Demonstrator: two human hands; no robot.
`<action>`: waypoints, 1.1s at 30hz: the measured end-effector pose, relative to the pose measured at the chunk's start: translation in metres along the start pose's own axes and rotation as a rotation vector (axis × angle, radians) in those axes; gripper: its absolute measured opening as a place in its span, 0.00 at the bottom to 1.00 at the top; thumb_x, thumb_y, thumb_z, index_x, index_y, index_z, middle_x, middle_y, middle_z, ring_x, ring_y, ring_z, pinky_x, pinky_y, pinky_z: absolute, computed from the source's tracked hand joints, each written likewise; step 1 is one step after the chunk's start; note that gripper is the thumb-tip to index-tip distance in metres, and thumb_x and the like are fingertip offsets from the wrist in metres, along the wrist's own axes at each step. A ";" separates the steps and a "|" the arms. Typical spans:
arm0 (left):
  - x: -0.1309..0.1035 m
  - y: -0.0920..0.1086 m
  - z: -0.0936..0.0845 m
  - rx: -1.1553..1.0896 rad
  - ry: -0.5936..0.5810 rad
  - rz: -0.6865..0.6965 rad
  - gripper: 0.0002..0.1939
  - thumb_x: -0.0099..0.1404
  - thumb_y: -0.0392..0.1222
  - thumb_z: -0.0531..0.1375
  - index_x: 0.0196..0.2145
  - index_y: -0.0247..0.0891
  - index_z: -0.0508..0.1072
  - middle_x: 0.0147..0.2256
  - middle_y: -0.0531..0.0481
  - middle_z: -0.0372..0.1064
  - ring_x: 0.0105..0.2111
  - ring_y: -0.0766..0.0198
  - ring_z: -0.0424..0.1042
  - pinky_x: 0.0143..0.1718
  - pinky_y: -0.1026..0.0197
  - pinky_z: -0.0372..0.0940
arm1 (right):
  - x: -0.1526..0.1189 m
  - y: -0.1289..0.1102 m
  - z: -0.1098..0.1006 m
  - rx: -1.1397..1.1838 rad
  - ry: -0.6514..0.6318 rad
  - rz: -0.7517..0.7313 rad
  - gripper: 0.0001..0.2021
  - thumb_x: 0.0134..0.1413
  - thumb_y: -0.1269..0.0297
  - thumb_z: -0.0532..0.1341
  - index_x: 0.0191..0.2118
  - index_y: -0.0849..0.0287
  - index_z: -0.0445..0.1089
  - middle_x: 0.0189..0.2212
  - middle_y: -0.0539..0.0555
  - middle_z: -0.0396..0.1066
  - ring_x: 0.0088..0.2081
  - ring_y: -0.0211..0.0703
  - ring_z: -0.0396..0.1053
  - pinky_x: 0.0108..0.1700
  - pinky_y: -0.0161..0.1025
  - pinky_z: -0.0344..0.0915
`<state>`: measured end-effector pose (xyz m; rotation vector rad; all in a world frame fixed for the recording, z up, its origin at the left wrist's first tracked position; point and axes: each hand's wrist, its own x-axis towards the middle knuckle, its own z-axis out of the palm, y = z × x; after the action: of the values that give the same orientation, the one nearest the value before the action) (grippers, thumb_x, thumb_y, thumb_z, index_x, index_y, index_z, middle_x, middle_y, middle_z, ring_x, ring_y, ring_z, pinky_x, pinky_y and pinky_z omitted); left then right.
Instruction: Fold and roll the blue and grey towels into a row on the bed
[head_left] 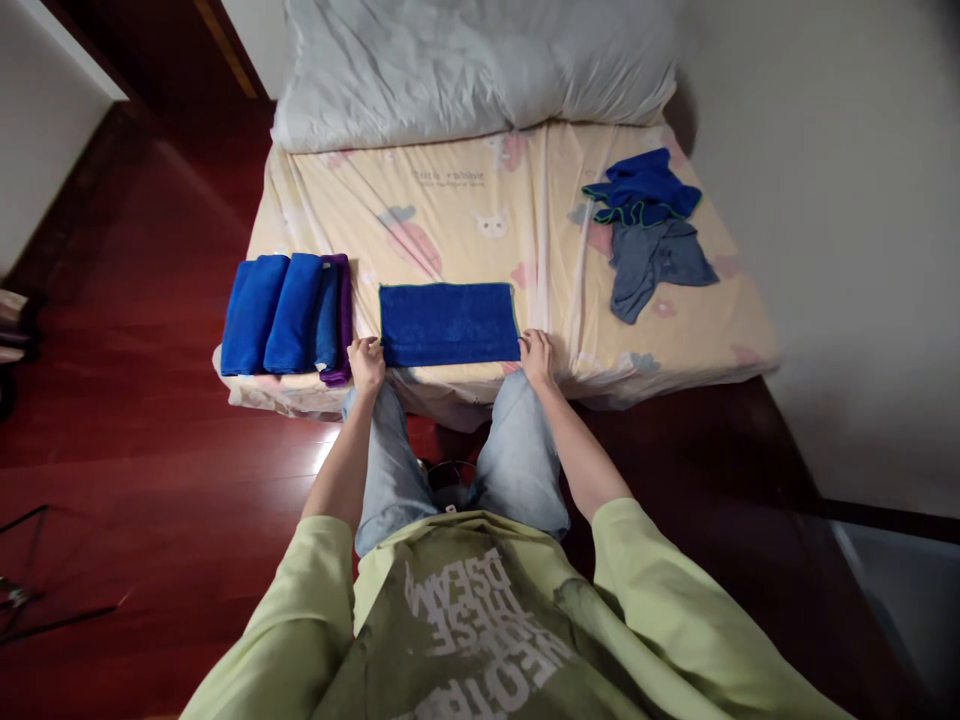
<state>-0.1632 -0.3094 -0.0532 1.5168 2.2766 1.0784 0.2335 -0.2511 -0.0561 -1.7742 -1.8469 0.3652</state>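
Observation:
A dark blue towel with green edging lies flat as a wide rectangle on the bed, close to its front edge. At the towel's near left corner, my left hand has its fingers closed on the edge. My right hand pinches the towel's right side near the front corner. Left of it, folded blue towels lie side by side, with a purple towel at the end of the row, just beside my left hand.
A crumpled blue towel and a crumpled grey cloth lie at the bed's right. A white quilt is bunched at the back. The bed has a cream printed sheet. A black metal stand is on the red floor at left.

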 end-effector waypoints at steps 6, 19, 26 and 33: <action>-0.017 0.010 -0.012 -0.054 -0.039 0.196 0.14 0.66 0.36 0.55 0.46 0.40 0.77 0.50 0.41 0.73 0.56 0.51 0.68 0.62 0.49 0.62 | -0.014 -0.013 -0.010 0.017 0.032 -0.122 0.14 0.67 0.66 0.52 0.47 0.59 0.74 0.48 0.63 0.74 0.52 0.52 0.67 0.60 0.50 0.62; -0.025 -0.003 -0.004 0.022 -0.297 0.293 0.30 0.56 0.29 0.59 0.57 0.35 0.75 0.60 0.39 0.69 0.65 0.49 0.64 0.69 0.44 0.57 | -0.032 -0.014 -0.010 0.063 -0.142 -0.218 0.23 0.57 0.70 0.61 0.59 0.63 0.72 0.60 0.61 0.71 0.63 0.50 0.66 0.69 0.48 0.61; -0.022 -0.009 0.002 0.051 -0.301 0.280 0.34 0.55 0.24 0.56 0.60 0.33 0.72 0.63 0.39 0.65 0.67 0.51 0.60 0.71 0.47 0.56 | -0.025 -0.011 -0.003 0.023 -0.174 -0.183 0.28 0.56 0.71 0.63 0.64 0.60 0.68 0.64 0.59 0.66 0.68 0.51 0.61 0.72 0.52 0.59; -0.016 -0.011 0.007 0.062 -0.292 0.275 0.36 0.54 0.21 0.54 0.60 0.32 0.72 0.63 0.38 0.65 0.67 0.51 0.61 0.70 0.47 0.57 | -0.016 -0.009 0.005 0.005 -0.192 -0.154 0.31 0.51 0.77 0.62 0.63 0.63 0.69 0.64 0.62 0.66 0.68 0.52 0.61 0.72 0.52 0.59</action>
<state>-0.1600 -0.3219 -0.0689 1.9126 1.9631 0.7872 0.2227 -0.2669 -0.0588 -1.6281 -2.0982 0.4945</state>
